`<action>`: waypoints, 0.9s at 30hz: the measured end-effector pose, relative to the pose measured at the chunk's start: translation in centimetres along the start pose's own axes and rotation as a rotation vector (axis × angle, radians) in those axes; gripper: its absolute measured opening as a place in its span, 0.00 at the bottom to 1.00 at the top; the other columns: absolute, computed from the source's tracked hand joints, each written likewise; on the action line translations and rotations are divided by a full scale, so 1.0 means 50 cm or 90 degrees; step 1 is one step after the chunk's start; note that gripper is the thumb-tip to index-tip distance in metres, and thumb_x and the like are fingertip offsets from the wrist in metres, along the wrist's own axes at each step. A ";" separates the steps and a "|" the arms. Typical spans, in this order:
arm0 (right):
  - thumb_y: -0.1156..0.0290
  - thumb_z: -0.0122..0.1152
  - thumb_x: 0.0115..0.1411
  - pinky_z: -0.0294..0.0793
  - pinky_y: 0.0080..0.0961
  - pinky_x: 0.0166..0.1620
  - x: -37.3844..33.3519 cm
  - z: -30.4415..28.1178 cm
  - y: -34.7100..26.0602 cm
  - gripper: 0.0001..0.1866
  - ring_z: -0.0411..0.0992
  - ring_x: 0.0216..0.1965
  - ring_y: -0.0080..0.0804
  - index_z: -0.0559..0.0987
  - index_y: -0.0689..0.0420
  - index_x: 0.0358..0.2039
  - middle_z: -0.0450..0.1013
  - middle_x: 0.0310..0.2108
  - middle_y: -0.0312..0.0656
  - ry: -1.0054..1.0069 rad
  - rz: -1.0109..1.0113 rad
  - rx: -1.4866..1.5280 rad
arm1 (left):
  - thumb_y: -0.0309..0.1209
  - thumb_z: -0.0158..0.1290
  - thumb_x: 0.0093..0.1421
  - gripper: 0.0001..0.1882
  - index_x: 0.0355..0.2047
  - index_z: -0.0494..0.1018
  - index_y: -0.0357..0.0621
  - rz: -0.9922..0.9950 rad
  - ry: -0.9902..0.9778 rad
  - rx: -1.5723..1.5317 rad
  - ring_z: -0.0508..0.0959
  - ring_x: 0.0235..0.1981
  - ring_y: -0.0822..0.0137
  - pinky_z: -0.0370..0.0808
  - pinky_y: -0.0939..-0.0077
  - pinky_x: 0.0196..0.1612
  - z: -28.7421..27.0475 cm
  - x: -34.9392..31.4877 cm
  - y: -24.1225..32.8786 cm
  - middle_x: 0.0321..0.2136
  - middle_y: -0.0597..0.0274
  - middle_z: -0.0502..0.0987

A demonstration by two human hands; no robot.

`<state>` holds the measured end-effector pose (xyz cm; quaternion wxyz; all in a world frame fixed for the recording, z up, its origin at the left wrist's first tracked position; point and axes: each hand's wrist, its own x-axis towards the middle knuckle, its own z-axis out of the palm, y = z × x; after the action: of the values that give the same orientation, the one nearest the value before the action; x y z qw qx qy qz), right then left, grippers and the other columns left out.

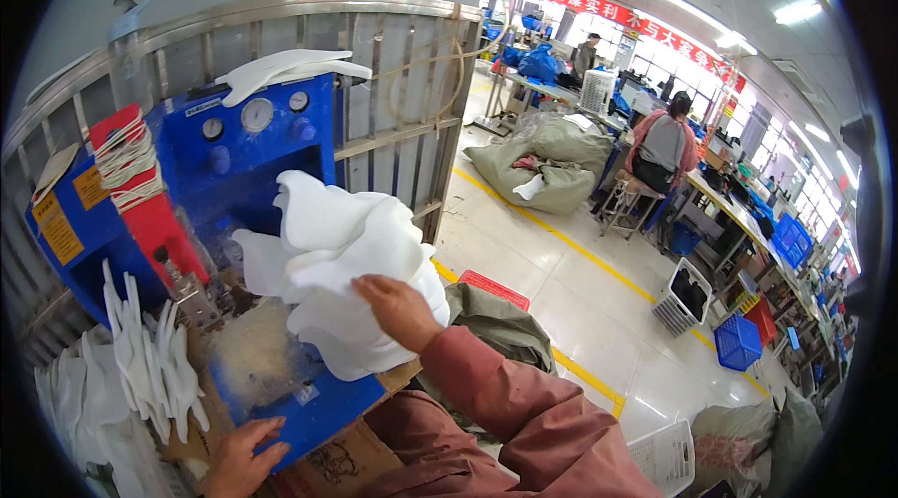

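My right hand (400, 310) grips a bulky bundle of white fabric pieces (337, 264) and holds it up in front of a blue machine (234, 152) with round gauges. My left hand (241, 457) rests low, fingers curled on the edge of a blue plate (318, 409) that lies on brown cardboard. A heap of pale fluffy fibre (251, 358) sits on that plate. Several flat white glove-shaped pieces (150, 367) stand in a row at the left, close to my left hand.
A metal railing (393, 86) runs behind the machine. More white pieces (290, 68) lie on top of it. Grey-green sacks (552, 161) lie on the floor beyond a yellow line. A seated person (662, 147) works at a long table; crates (737, 341) stand nearby.
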<state>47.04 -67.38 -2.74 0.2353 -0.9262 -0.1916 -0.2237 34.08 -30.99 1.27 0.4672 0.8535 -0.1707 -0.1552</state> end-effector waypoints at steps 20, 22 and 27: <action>0.74 0.69 0.60 0.77 0.41 0.58 -0.141 0.019 -0.306 0.29 0.73 0.60 0.49 0.75 0.62 0.62 0.73 0.59 0.54 0.010 -0.084 0.327 | 0.20 0.60 0.63 0.19 0.55 0.76 0.34 -0.130 0.491 -0.577 0.81 0.49 0.66 0.76 0.69 0.54 0.070 -0.141 -0.034 0.48 0.58 0.82; 0.72 0.62 0.69 0.73 0.37 0.62 -0.120 0.055 -0.313 0.30 0.72 0.62 0.44 0.66 0.69 0.67 0.72 0.61 0.55 -0.096 0.149 0.599 | 0.19 0.60 0.62 0.20 0.55 0.75 0.33 -0.138 0.461 -0.583 0.81 0.49 0.65 0.76 0.69 0.55 0.048 -0.166 -0.049 0.48 0.58 0.82; 0.68 0.62 0.71 0.75 0.27 0.54 -0.071 0.150 -0.328 0.32 0.72 0.54 0.28 0.63 0.72 0.68 0.75 0.55 0.47 -0.274 0.378 0.901 | 0.20 0.62 0.60 0.22 0.55 0.75 0.34 -0.163 0.431 -0.553 0.81 0.50 0.64 0.77 0.68 0.55 0.002 -0.167 -0.063 0.48 0.56 0.82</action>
<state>39.01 -50.98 -4.70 0.7755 -0.5919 -0.0743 0.2068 27.03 -25.82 -0.58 0.7818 0.5989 0.1729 0.0155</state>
